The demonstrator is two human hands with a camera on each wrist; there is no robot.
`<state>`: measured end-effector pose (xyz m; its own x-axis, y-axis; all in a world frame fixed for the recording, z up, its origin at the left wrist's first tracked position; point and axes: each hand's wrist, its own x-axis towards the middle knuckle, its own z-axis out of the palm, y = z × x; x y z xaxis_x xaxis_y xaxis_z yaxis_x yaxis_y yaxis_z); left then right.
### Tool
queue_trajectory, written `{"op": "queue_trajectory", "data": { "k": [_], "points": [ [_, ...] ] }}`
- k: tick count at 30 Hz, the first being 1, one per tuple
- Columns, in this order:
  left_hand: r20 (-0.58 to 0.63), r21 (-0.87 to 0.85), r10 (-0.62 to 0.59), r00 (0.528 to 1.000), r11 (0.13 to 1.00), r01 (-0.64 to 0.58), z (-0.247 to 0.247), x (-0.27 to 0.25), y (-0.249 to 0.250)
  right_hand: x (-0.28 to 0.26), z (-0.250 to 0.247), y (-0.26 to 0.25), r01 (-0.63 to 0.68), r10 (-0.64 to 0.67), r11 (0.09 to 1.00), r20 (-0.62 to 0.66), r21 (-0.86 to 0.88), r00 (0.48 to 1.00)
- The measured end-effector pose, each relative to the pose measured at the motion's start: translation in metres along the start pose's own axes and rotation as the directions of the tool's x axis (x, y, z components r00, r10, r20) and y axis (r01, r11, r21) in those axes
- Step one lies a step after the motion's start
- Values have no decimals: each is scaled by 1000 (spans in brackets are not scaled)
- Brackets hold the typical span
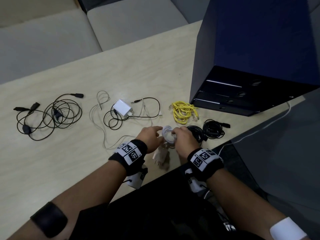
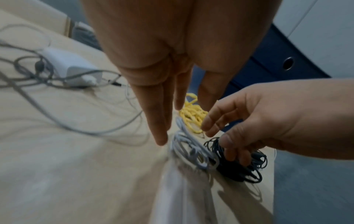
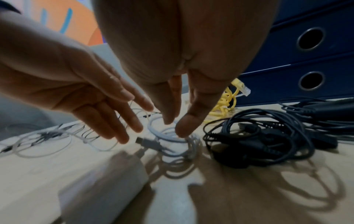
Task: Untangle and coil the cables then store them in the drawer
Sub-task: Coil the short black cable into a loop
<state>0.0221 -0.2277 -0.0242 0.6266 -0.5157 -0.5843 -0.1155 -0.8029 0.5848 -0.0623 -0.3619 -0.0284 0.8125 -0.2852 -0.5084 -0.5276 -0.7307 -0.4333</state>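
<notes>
A pale wooden table is being used as the work surface. A dark blue drawer cabinet is standing on its far right corner, its drawer fronts marked by round finger holes, and all the drawers are seen to be closed. At the far left, a loose tangle of black cables is lying spread out. Nearer the middle, a white charger block is resting among thin black and pale grey leads. Two black cable bundles are lying coiled by the right edge of the table, and a bunched yellow cable is sitting just in front of the cabinet.

A small white cable coil is lying on the table near the front edge, between the two hands, with a second white plug block just below it. The left hand is being held beside the coil with fingers straight and spread, nothing gripped. The right hand is poised over the coil with fingers relaxed and thumb tip pointing down at its loops; whether the coil is being touched cannot be told.
</notes>
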Motion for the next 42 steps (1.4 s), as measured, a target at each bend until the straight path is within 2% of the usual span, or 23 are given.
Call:
{"op": "queue_trajectory", "data": {
  "k": [2, 6, 10, 13, 20, 25, 27, 30, 34, 38, 42],
  "points": [
    [-27, -31, 32, 999, 999, -33, -9, -6, -1, 1, -6, -2, 8, -7, 1000, -48, 24, 999],
    [-147, -229, 49, 988, 970, -82, -34, -16, -7, 8, -20, -16, 64, -58, 996, -90, 67, 994],
    [-306, -328, -6, 952, 939, -100, -59, -20, -27, 18, -31, -39, 116, -106, 986, -87, 117, 991],
    [-361, -323, -84, 929, 945, -40, -75, -25, -49, 28, -35, -57, 149, -145, 987, -58, 67, 988],
    [-351, -253, -239, 905, 955, 155, -84, -36, -88, 53, -25, -97, 230, -217, 968, 131, -95, 967],
    [-315, -273, -285, 905, 941, 201, -79, -40, -97, 66, -16, -103, 201, -163, 962, 202, -185, 966],
    [-319, -297, -293, 901, 934, 198, -77, -41, -99, 67, -18, -105, 235, -191, 952, 218, -198, 957],
    [-359, -345, -278, 891, 927, 150, -75, -44, -93, 59, -32, -113, 352, -334, 930, 153, -103, 930],
    [-448, -408, -210, 869, 913, 10, -80, -46, -76, 36, -63, -135, 534, -535, 845, 28, 19, 845],
    [-496, -401, -129, 859, 911, -94, -91, -42, -66, 12, -98, -154, 583, -567, 770, -139, 260, 812],
    [-467, -337, -83, 880, 937, -90, -100, -40, -65, -5, -115, -167, 565, -533, 613, -239, 553, 812]
  ]
}}
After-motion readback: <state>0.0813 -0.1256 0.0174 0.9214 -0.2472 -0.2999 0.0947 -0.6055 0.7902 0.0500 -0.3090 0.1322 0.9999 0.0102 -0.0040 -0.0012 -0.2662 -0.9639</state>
